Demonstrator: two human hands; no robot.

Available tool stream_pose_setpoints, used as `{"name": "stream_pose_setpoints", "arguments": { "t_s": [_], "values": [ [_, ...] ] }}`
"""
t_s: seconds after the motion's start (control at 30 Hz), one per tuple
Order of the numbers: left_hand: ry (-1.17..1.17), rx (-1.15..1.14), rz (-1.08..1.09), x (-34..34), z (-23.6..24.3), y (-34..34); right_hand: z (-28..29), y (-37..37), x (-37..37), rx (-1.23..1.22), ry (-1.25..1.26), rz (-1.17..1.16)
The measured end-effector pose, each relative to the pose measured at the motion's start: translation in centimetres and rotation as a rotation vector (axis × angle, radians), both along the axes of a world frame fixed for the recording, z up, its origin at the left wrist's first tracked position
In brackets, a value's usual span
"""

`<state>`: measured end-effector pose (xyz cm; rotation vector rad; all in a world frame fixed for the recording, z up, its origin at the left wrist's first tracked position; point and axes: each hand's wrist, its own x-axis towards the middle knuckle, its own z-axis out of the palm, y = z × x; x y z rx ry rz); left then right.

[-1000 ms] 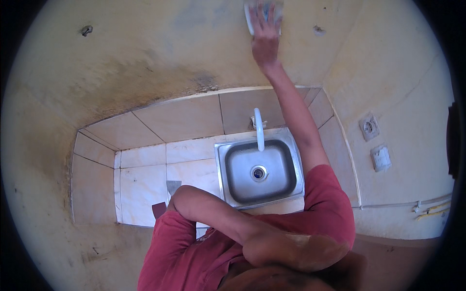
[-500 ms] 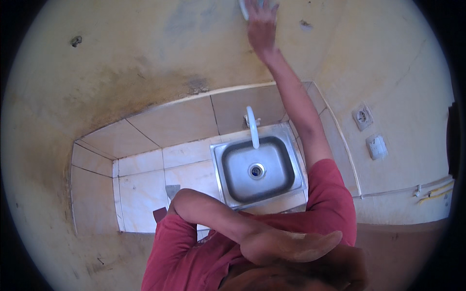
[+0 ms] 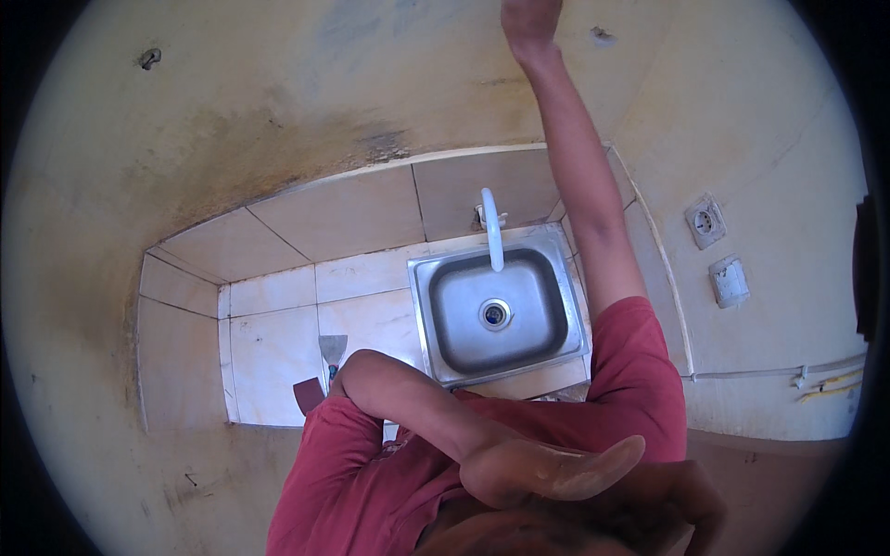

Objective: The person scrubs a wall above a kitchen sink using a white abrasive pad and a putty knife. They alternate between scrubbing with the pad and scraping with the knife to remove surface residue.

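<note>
My right arm reaches up to the stained yellowish wall [image 3: 389, 65]. Only the back part of my right hand [image 3: 532, 26] shows at the top edge; its fingers are cut off, so what they hold is out of sight. Folded across my body, my left hand [image 3: 556, 471] is close to the camera, its thumb stretched to the right and dusted pale. The other fingers are bent and in shadow, apart from the thumb, with nothing seen between them. Near my left elbow a scraper [image 3: 333, 348] with a grey blade lies beside a dark red flat piece [image 3: 309, 397].
A steel sink [image 3: 450, 315] is set in the white tiled counter [image 3: 269, 357], below a white curved tap [image 3: 492, 232]. Beige tiles [image 3: 352, 218] edge the wall. On the right are a socket [image 3: 705, 222], a switch [image 3: 731, 282] and a pipe with yellow wires [image 3: 830, 387].
My right hand has moved up, partly out of view; the white and teal thing under it no longer shows. More of the scraper is visible. My left hand stays nearly in place.
</note>
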<state>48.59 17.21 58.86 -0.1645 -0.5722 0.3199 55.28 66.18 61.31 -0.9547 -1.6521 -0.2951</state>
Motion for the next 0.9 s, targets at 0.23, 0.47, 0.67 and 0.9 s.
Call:
{"name": "stream_pose_setpoints", "arguments": {
  "t_s": [0.23, 0.47, 0.67, 0.9],
  "values": [
    [0.335, 0.393, 0.087, 3.2, -7.5, 0.5, -8.0, -2.4, -4.6, 0.191, -0.279, -0.076],
    [0.182, 0.416, 0.312, 3.0, -5.5, -0.4, -8.5, -2.5, -4.9, 0.289, -0.086, -0.09],
    [-0.253, 0.197, 0.565, 3.4, -1.8, 0.2, -2.2, -0.6, -2.5, 0.343, -0.028, -0.073],
    [-0.049, 0.692, 1.196, 1.8, -4.1, 7.3, -9.6, -3.1, -2.8, 0.272, -0.142, 0.035]
  ]
}}
